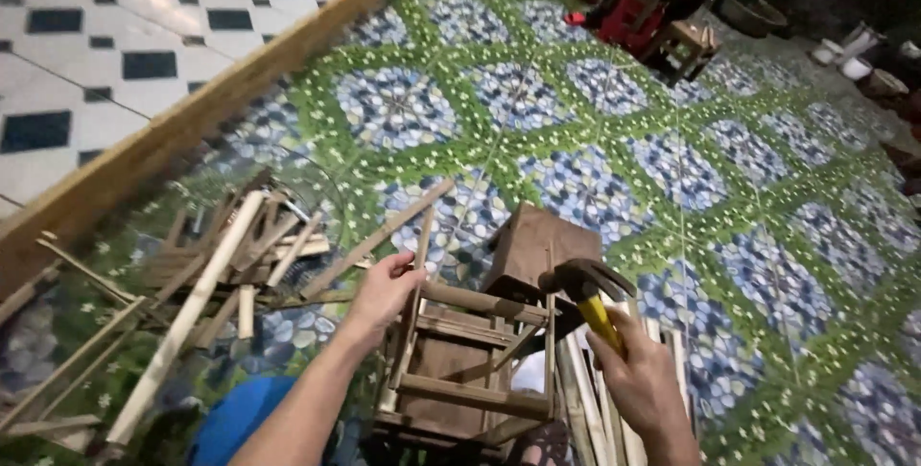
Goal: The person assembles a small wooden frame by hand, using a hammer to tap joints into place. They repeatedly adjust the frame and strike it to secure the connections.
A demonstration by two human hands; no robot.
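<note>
While we look down past a blue-clad knee (235,418), we see our left hand (384,288) closed on the top rail of a small bamboo frame (470,360) that stands on the floor right in front of us. Our right hand (643,384) is wrapped tight around the yellow handle of a claw hammer (585,288), whose dark head hangs just above the frame's upper right corner. The two hands are apart, one on each side of the frame. A brown wooden block (537,245) rests against the frame's far side.

Beside the frame, to the right, pale bamboo sticks (585,399) lie on the floor under our right hand. To the left, a loose heap of cut bamboo pieces (230,255) spreads toward the wall.

We sit on a tiled floor (672,168) patterned with blue-and-white pebble medallions set in green leaf borders. A long wooden plank (221,92) runs along its left edge, and past it lie white tiles with dark squares (115,24).

At the floor's far edge, we see more bamboo frames (681,44) stacked by something red (628,17), and pale pots (854,58) stand at the far right corner.
</note>
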